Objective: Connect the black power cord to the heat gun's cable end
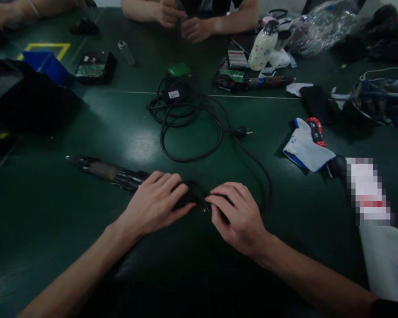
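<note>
A dark electric screwdriver [109, 170] lies on the green table with its metal tip pointing left. My left hand [159, 196] is curled around its rear end, the thumb stretched toward the right. A thin black cable [199, 187] arcs from there toward my right hand [237, 216]. My right hand's thumb and fingertips are pinched together at the cable's end, on a small dark piece mostly hidden by the fingers. Beyond both hands lies a black power cord [192, 157], loosely coiled, with a two-pin plug [242, 131] and a black adapter box [175, 92].
A glove [308, 148] with a red-and-black handled tool [316, 132] lies right, near a white case [386, 260]. An opened device with a circuit board [230, 77] and a bottle [263, 46] stand farther back. A black box [29, 97] is left; other people's hands [195, 28] are across the table.
</note>
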Demonstrator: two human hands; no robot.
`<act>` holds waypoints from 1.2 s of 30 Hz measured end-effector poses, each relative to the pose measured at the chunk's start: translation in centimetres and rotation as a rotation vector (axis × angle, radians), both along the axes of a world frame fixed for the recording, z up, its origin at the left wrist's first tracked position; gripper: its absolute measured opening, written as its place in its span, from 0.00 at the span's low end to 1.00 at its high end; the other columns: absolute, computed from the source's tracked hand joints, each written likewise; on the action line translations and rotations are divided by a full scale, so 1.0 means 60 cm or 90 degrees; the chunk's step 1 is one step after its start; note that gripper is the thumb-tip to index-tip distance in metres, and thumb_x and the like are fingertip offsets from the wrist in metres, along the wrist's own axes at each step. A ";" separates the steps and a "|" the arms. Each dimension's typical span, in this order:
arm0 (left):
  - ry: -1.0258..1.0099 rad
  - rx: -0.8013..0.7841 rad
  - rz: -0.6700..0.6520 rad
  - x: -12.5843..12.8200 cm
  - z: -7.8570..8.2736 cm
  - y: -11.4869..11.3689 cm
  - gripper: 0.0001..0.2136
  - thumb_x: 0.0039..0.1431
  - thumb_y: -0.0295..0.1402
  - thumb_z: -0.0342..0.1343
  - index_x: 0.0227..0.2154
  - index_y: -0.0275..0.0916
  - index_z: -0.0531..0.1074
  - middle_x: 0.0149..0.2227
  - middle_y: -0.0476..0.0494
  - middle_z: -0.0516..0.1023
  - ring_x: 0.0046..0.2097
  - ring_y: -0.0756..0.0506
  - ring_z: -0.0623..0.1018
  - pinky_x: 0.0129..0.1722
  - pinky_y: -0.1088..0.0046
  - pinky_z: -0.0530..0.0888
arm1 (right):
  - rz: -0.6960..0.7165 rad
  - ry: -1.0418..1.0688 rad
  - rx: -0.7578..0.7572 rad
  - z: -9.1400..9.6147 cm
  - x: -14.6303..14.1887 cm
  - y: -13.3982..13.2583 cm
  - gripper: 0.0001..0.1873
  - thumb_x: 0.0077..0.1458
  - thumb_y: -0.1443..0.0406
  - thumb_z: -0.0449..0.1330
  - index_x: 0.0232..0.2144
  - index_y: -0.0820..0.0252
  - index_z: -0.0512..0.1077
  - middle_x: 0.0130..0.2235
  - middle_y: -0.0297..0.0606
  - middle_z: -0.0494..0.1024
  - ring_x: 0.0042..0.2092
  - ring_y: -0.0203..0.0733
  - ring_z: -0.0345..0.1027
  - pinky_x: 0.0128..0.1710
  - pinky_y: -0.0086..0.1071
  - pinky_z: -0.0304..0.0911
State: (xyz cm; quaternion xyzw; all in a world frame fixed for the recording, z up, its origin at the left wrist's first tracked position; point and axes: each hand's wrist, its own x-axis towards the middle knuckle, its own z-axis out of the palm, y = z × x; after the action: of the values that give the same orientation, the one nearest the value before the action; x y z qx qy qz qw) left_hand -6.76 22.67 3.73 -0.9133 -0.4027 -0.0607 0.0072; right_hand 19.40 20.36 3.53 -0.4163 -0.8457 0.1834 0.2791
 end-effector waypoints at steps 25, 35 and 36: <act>-0.059 -0.017 -0.042 -0.103 -0.001 0.042 0.24 0.66 0.44 0.62 0.63 0.49 0.71 0.58 0.41 0.78 0.56 0.37 0.79 0.54 0.55 0.77 | -0.081 -0.108 0.018 -0.006 -0.001 0.000 0.03 0.62 0.68 0.63 0.39 0.57 0.74 0.51 0.43 0.78 0.53 0.53 0.68 0.49 0.47 0.61; -0.054 0.031 -0.050 -0.026 0.002 0.002 0.24 0.70 0.49 0.55 0.60 0.38 0.70 0.42 0.41 0.81 0.39 0.42 0.80 0.32 0.65 0.78 | 0.022 -0.224 0.066 -0.010 -0.015 -0.018 0.06 0.70 0.69 0.56 0.43 0.59 0.74 0.42 0.41 0.79 0.43 0.47 0.68 0.45 0.46 0.54; -0.054 0.029 -0.049 -0.020 0.003 -0.002 0.24 0.70 0.49 0.55 0.60 0.37 0.70 0.41 0.42 0.80 0.39 0.42 0.80 0.32 0.64 0.78 | 0.023 -0.240 0.064 -0.011 -0.017 -0.021 0.07 0.70 0.69 0.55 0.42 0.59 0.74 0.41 0.40 0.79 0.41 0.46 0.67 0.43 0.46 0.54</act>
State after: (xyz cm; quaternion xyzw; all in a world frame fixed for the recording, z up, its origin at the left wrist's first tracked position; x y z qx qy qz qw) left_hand -7.98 22.57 3.90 -0.9244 -0.3656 -0.1086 0.0087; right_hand 18.38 19.11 2.86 -0.4134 -0.8984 0.0648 0.1330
